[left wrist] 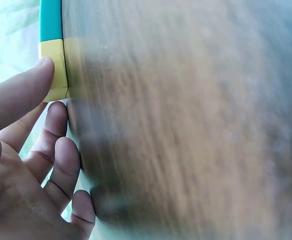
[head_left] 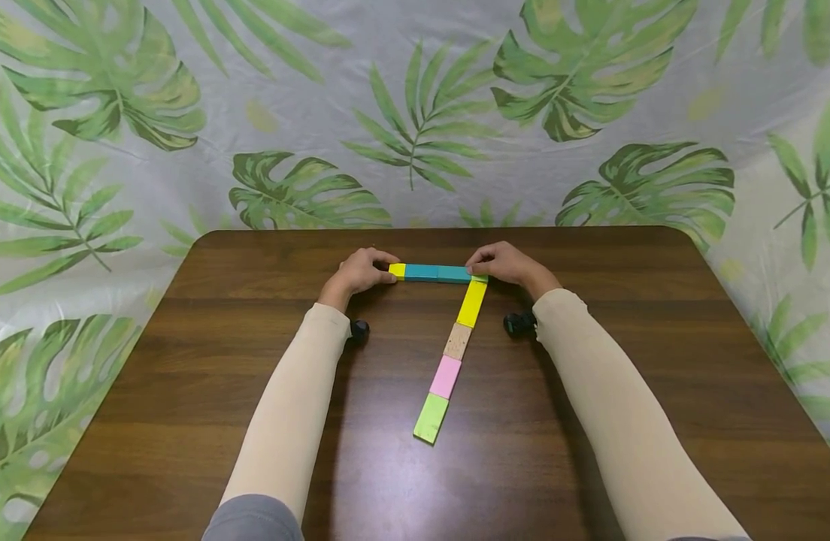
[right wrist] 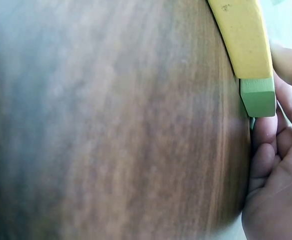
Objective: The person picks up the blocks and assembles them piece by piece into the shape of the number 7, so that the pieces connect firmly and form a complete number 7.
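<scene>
My left hand [head_left: 361, 272] pinches a short yellow block [left wrist: 54, 70] at the left end of a row, thumb on its near side. Two teal blocks [head_left: 422, 273] continue the row to the right, end to end. At the row's right end my right hand [head_left: 513, 265] holds a small green block [right wrist: 258, 97], partly covered by its fingers in the head view. From this corner a line slants toward the person: a long yellow block [head_left: 472, 303], a bare wood block [head_left: 458, 342], a pink block [head_left: 445, 377] and a lime green block [head_left: 431, 418].
The blocks lie flat on a dark brown wooden table [head_left: 252, 338]. Behind its far edge hangs a pale curtain [head_left: 442, 203] with green leaf prints. Dark wrist cameras sit by both sleeves.
</scene>
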The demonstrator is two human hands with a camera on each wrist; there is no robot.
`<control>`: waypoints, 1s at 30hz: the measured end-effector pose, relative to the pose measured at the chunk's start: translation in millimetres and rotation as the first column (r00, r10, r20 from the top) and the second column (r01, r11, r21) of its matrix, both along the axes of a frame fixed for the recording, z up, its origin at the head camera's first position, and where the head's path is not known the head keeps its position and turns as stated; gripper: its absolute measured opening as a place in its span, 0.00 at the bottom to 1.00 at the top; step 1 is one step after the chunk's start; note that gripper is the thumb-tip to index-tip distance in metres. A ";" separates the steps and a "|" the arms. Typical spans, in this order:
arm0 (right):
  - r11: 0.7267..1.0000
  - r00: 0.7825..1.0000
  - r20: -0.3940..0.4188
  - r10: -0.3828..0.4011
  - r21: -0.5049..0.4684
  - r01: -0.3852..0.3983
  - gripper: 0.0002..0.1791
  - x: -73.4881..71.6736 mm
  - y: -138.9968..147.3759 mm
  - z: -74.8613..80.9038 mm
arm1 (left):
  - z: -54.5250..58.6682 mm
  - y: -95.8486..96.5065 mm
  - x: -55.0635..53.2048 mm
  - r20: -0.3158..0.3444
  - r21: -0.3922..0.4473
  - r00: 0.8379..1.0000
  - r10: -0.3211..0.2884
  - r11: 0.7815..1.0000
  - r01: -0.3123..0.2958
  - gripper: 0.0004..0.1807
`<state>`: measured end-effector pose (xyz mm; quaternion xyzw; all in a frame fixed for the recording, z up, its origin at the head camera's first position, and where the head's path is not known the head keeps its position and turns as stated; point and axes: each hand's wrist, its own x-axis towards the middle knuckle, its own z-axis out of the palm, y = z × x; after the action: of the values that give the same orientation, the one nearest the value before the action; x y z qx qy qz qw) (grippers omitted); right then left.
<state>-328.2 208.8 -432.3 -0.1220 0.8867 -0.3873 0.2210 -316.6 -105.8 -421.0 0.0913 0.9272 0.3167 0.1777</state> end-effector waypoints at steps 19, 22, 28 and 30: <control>1.000 0.999 -0.029 -0.015 -0.020 0.015 0.22 1.8 7.4 -1.6 | 1.2 -3.9 4.6 0.024 0.073 0.999 -0.026 0.997 0.024 0.32; 0.999 0.999 -0.032 -0.020 -0.028 0.019 0.24 8.4 17.9 1.0 | 5.9 -9.9 8.3 0.035 0.097 0.998 -0.046 0.994 0.043 0.35; 1.000 1.000 -0.013 0.013 0.012 -0.013 0.34 30.4 48.4 11.1 | 21.7 -39.6 29.0 -0.012 -0.006 0.996 -0.084 0.996 0.084 0.37; 0.997 0.998 -0.054 0.039 0.071 -0.035 0.36 38.3 58.4 15.4 | 26.0 -51.9 39.7 -0.029 -0.037 0.996 -0.086 0.996 0.085 0.37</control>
<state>-290.0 267.2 -416.9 -0.1413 0.9031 -0.3483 0.2076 -276.9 -157.7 -395.0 0.1324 0.9307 0.2906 0.1784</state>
